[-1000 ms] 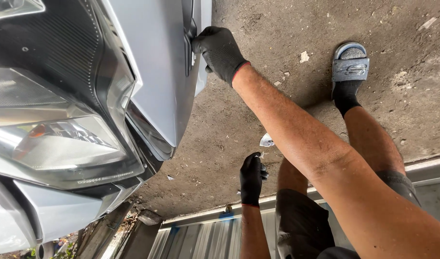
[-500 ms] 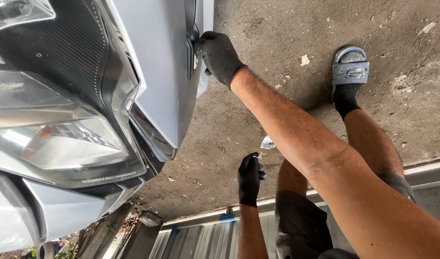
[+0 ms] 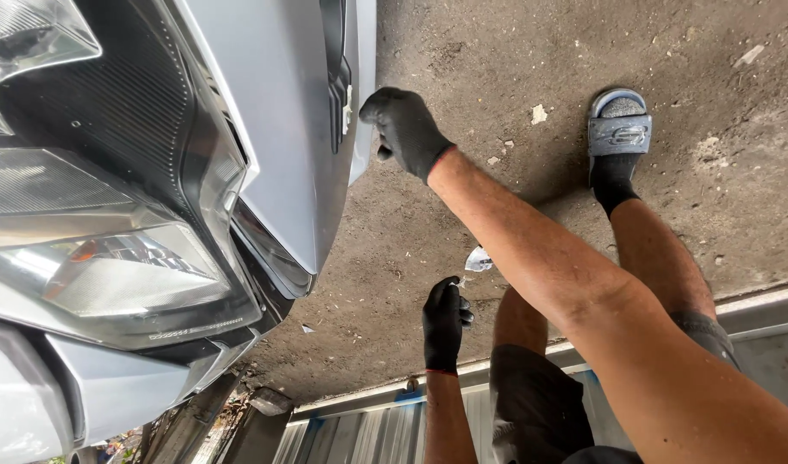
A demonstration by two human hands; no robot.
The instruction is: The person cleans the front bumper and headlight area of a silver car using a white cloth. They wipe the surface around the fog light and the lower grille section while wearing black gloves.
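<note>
My right hand [image 3: 404, 129], in a black glove, is a loose fist just off the edge of a silver car bumper [image 3: 282, 112]. It is near the dark vertical slot [image 3: 335, 86] in that panel and no longer touches it. I cannot see anything inside the fist. My left hand [image 3: 444, 322], also gloved in black, hangs low near my knee with the fingers curled. A tiny pale piece [image 3: 459, 280] shows at its fingertips.
A large headlight [image 3: 110, 266] and black trim fill the left side. My legs and a grey slide sandal [image 3: 619, 125] stand on rough concrete [image 3: 497, 51] with white scraps [image 3: 478, 258]. A corrugated metal sheet [image 3: 360, 430] lies along the bottom.
My right hand has come off the slot in the bumper, moving right and slightly down, and is now closed in the air. The left hand has hardly moved.
</note>
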